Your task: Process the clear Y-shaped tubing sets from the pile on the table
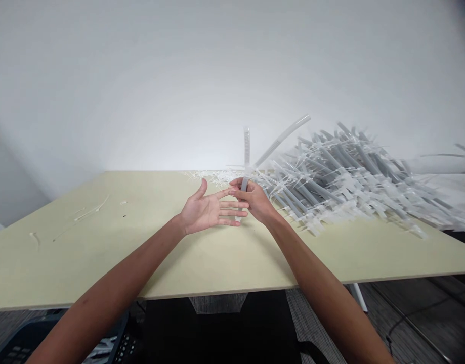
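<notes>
My left hand [209,208] is over the middle of the table, palm showing, fingers stretched toward the right, with nothing held in it. Its fingertips reach my right hand [251,198], whose fingers are closed around a translucent grey corrugated tube [247,146]. The tube stands roughly upright, its top above the hand and a whitish lower end below the fingers. Another grey tube [283,139] slants up to the right just behind; whether it joins the held one cannot be made out.
A large pile of grey tubes with white ties and clear ends [342,172] covers the table's right side. White ties [219,176] lie near the wall. Loose ties [91,212] lie on the left of the pale table [141,202]. A dark basket [23,333] stands below.
</notes>
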{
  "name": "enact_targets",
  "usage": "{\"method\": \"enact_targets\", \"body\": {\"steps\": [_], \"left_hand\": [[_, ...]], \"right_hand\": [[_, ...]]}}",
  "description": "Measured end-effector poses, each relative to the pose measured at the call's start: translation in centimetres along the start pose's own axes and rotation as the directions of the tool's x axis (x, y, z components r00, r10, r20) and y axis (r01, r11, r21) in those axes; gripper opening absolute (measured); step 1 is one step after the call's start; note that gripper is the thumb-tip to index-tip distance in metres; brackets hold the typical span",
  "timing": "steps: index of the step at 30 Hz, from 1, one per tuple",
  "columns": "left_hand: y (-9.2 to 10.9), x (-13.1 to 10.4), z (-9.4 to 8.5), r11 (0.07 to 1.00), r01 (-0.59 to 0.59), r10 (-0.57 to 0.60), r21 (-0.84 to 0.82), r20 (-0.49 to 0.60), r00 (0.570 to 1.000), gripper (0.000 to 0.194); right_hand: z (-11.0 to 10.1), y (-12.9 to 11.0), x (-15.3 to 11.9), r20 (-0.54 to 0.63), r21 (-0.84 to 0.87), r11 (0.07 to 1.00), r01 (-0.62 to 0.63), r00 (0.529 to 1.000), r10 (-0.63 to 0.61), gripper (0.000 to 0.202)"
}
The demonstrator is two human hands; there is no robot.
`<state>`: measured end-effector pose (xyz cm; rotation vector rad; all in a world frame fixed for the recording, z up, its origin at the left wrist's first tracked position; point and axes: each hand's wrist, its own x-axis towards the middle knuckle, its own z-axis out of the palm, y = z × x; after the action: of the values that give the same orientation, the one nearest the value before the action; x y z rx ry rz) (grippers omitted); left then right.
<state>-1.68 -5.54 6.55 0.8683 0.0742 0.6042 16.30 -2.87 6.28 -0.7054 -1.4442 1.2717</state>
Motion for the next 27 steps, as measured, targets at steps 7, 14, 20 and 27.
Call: {"method": "enact_targets", "body": {"steps": [7, 14, 20, 27], "left_hand": [[-0.03, -0.06, -0.07, 0.999, 0.005, -0.005, 0.034, 0.01, 1.0, 0.086], [-0.03, -0.06, -0.13, 0.999, 0.008, -0.008, 0.051, 0.004, 1.0, 0.087], [-0.01, -0.03, -0.17, 0.997, 0.011, -0.009, 0.078, -0.018, 1.0, 0.087], [0.45, -0.22, 0.0, 0.998, -0.024, 0.026, 0.064, -0.039, 0.999, 0.089]], "right_hand": [[-0.32, -0.08, 0.06, 0.024, 0.008, 1.0, -0.03, 0.999, 0.03, 0.034], [-0.39, 0.59, 0.27, -0.019, -0.018, 1.0, 0.006, 1.0, -0.006, 0.031], [-0.65, 0.53, 0.34, 0.012, -0.05, 0.998, 0.025, 1.0, -0.024, 0.036], [-0.47, 0.13, 0.29, 0.077, 0.029, 1.0, -0.01, 0.997, 0.008, 0.031]]}}
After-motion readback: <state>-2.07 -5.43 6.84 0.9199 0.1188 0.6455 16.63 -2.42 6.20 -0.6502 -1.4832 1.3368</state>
